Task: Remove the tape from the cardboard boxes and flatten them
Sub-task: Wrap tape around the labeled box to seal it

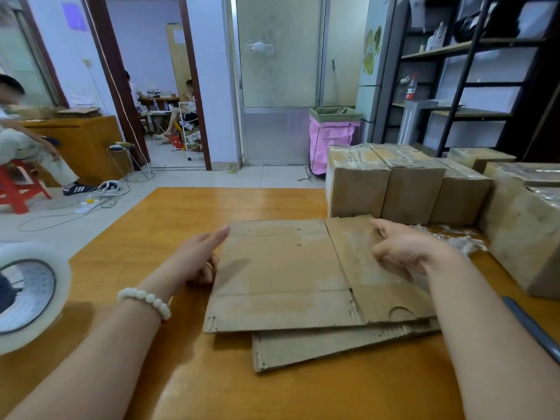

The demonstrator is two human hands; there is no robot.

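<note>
1. This looks like a small back-office storeroom used for packing. The room is plain, with a pale tiled floor (272,177) and a frosted glass door (278,71).
2. Sealed cardboard boxes (357,189) stand in a row on the wooden tabletop (188,225). Flattened cardboard (281,277) and a big roll of clear tape (30,292) lie near them.
3. Dark metal shelving (472,86) on the right holds bottles and bags.
4. An open doorway (157,86) shows a second room, where people sit at a desk (159,100).
5. A bin with a pink liner (331,140) stands by the door. A power strip (88,204) with loose cables lies on the floor.
</note>
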